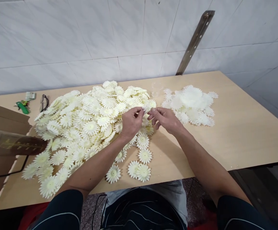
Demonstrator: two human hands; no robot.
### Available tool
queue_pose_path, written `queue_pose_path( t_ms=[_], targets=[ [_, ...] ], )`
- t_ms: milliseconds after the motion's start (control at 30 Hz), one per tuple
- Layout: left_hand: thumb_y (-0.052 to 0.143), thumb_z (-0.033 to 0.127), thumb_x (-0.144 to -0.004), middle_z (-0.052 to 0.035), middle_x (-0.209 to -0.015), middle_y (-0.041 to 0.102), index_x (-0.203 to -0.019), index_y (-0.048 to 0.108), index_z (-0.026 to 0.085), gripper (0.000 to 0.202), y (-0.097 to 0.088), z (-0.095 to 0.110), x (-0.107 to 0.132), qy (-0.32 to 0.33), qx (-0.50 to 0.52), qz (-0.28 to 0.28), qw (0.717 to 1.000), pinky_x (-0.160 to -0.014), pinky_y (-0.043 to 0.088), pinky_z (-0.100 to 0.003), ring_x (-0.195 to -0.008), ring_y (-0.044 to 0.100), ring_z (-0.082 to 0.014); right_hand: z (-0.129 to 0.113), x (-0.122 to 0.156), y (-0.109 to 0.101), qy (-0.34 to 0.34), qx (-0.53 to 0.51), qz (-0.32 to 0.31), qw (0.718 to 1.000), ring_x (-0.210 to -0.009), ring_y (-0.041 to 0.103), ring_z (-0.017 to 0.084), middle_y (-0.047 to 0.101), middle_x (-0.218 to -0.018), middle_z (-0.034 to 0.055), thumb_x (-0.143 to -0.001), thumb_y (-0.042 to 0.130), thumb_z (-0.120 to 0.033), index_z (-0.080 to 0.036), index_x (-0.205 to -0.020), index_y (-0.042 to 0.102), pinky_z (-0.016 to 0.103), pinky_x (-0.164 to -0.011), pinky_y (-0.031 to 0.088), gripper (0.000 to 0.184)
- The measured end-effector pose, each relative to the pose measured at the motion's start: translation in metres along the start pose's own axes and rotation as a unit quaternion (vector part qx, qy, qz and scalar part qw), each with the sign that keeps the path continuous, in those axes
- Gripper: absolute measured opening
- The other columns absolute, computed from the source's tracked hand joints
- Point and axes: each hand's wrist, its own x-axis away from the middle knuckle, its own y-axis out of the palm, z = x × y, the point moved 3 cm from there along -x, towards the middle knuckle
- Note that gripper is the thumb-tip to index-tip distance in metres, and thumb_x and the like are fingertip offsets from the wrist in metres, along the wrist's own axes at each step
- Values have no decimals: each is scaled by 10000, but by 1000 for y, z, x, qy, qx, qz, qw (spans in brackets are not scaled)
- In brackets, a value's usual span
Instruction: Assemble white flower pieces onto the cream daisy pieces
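Observation:
My left hand point(132, 124) is closed in a pinch, thumb against index finger, on a small pale flower piece point(145, 109). Close beside it, my right hand point(165, 120) has thumb and index finger together at the other edge of that piece, its remaining fingers loosely curled. The piece is small and partly hidden by the fingertips. Under and left of the hands spreads a big heap of cream daisy-shaped flower pieces point(91, 127). Several single flowers lie nearer the table's front edge, one of them a loose flower point(113, 174).
A pile of whiter flower pieces point(193, 99) lies to the right, near a clear plastic cup point(156, 88). At left are a brown-filled bottle point(21, 143), a cardboard box point(2, 118), glasses point(44, 103) and a green tool point(23, 107). A metal bar point(195, 43) leans against the wall.

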Motion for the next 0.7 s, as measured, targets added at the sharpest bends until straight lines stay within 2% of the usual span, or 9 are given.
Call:
queue_pose_path(
  t_ms=[67,167,333,433,500,600,700],
  targets=[
    [748,250,-918,-45,-841,825,-881,845,218,108,1,4,3,35,-15,-4,999,-680,569,-276,-708,723,-168,0,0,5,21,-39,-8,999,-647,699,179,817,-962,151,-699,830,-970,-206,-845,749,281,-446,569,783],
    [746,227,-914,-52,-859,834,-879,849,219,109,4,7,8,41,-16,-21,999,-684,576,-272,-698,727,-158,-3,0,8,23,-53,-21,998,-674,707,184,804,-925,139,-652,931,-889,-200,-794,723,274,-459,594,734],
    [749,303,-921,-14,-728,787,-839,825,207,148,6,2,6,-45,39,-50,997,-583,547,-249,-591,686,-138,-2,-3,4,33,-64,-42,997,-657,692,165,754,-781,75,-604,1043,-709,-193,-720,724,249,-472,594,618],
    [767,338,-903,5,-672,751,-840,807,197,160,6,-5,2,-91,73,-42,992,-536,539,-244,-529,658,-128,3,-6,-1,39,-52,-28,997,-630,676,143,784,-807,81,-661,1031,-628,-188,-737,751,241,-474,591,527],
    [777,348,-893,8,-670,744,-841,802,194,165,6,-7,0,-96,79,-29,992,-511,527,-241,-506,642,-121,6,-7,-4,41,-41,-12,998,-612,662,128,809,-843,91,-713,1010,-591,-191,-742,754,230,-472,580,476],
    [791,363,-888,4,-692,752,-856,817,201,168,5,-7,0,-80,67,-28,994,-519,530,-242,-530,654,-125,7,-7,-6,35,-40,-4,999,-624,671,128,829,-899,106,-747,992,-619,-198,-750,748,230,-476,577,486],
    [781,359,-893,-14,-747,780,-859,826,209,160,6,-4,3,-44,45,-35,997,-548,542,-250,-577,681,-135,6,-6,-5,32,-50,-9,998,-638,682,140,819,-903,108,-703,1002,-691,-198,-768,756,240,-467,577,555]
  ],
)
